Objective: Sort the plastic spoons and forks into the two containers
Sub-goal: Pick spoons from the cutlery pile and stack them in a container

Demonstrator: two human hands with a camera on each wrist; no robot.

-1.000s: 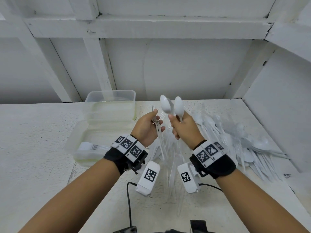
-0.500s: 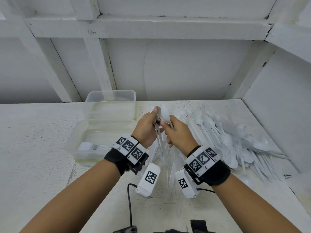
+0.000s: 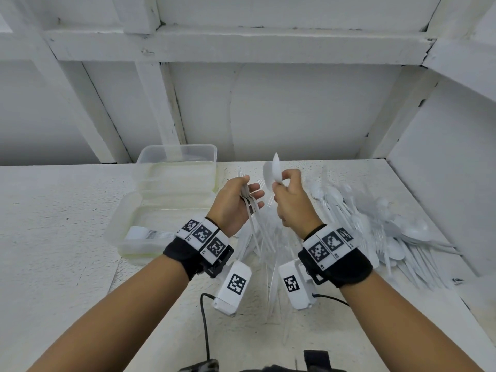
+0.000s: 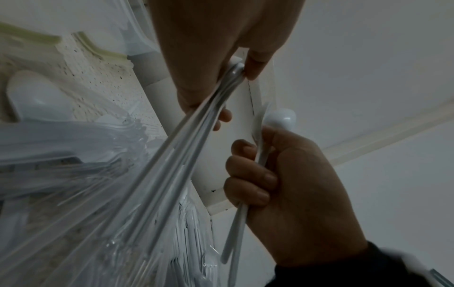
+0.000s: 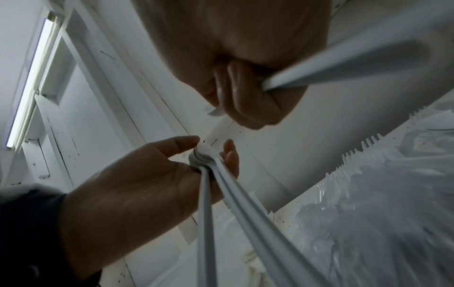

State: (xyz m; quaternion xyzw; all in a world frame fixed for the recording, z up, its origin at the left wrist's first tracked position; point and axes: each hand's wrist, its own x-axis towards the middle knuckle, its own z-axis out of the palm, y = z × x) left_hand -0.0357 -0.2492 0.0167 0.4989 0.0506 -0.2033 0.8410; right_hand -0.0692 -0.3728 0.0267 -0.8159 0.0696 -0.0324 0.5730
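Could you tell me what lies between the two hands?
Nothing: in the head view a bare gap, with only table behind it, separates the left hand, gripping white handles, from the right hand, gripping spoons.

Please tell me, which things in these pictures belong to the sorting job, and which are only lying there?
Belong to the job:
left hand holding a bundle of utensils
right hand holding spoons
utensil pile
two clear containers

Only lying there:
black cable
white table
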